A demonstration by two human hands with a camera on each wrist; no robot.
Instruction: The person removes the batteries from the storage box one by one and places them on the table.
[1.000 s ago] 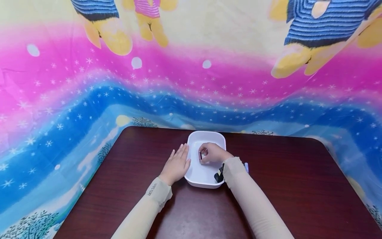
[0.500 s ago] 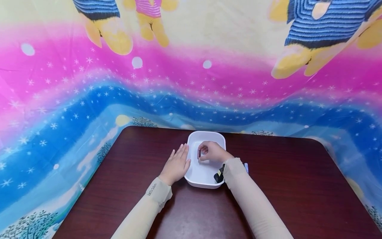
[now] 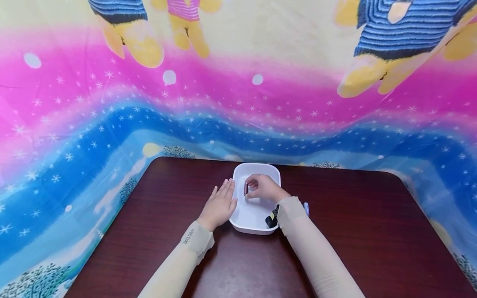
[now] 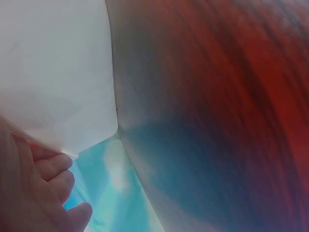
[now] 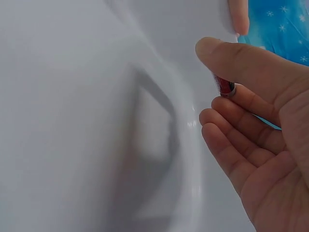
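Note:
A white rectangular plastic tub (image 3: 253, 221) stands on the table, long side running away from me. My left hand (image 3: 218, 207) lies along its left wall with straight fingers, fingertips right at the rim. Over the inside of the tub, my right hand (image 3: 264, 187) pinches a small dark red battery (image 3: 246, 189) between thumb and fingers, held upright. In the right wrist view the thumb covers most of the battery (image 5: 225, 87) and only its lower end shows. The left wrist view has the fingers of the left hand (image 4: 43, 188) beside the tub's outer wall (image 4: 58, 72).
The dark red-brown wooden table (image 3: 354, 219) extends to both sides of the tub. Behind it hangs a colourful printed cloth (image 3: 238, 103). A black device (image 3: 271, 219) with a yellow label sits under the right wrist, overlapping the tub's near right corner.
My right hand has shifted slightly left and farther away with the battery in its pinch. The left hand stays put against the tub.

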